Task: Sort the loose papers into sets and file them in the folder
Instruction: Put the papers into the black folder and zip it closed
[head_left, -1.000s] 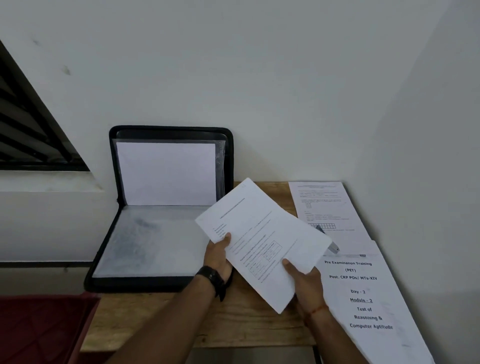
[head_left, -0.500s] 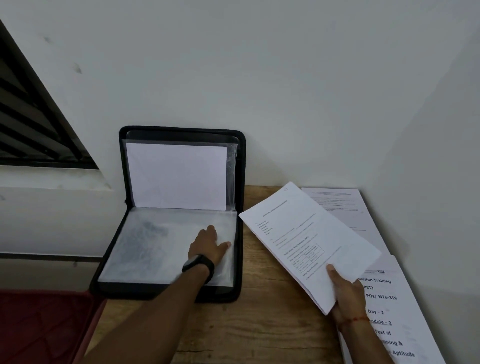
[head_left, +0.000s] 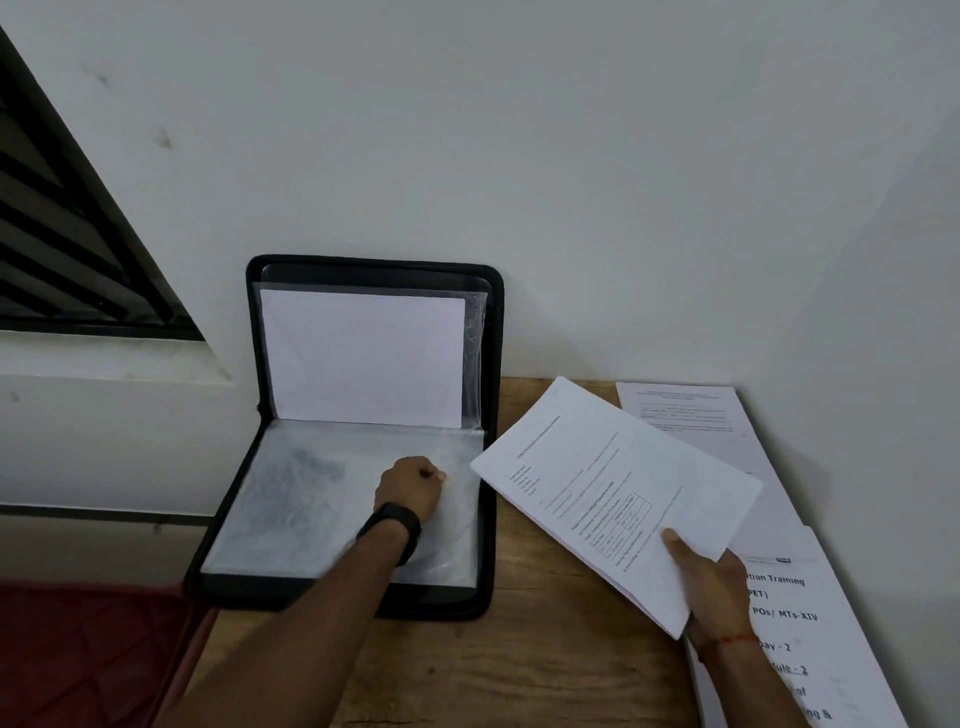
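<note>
A black zip folder (head_left: 496, 519) lies open on the wooden table (head_left: 545, 665), its lid leaning upright against the wall with a white sheet (head_left: 363, 353) in its sleeve. My left hand (head_left: 410, 486), a black watch on the wrist, rests on the lower clear plastic sleeve (head_left: 311, 499), fingers curled and pinching its top layer. My right hand (head_left: 701, 577) holds a printed set of papers (head_left: 618, 493) by its near corner, raised above the table to the right of the folder.
Two more printed paper stacks lie along the right wall: a text page (head_left: 680, 410) at the back and a cover sheet (head_left: 795, 623) with bold headings nearer me. A red cloth surface (head_left: 78, 654) is at lower left. A dark louvred window (head_left: 62, 239) is upper left.
My left hand let go of the papers, moved left onto the folder's lower sleeve, then curled from flat to a pinch. My right hand carried the papers to the right.
</note>
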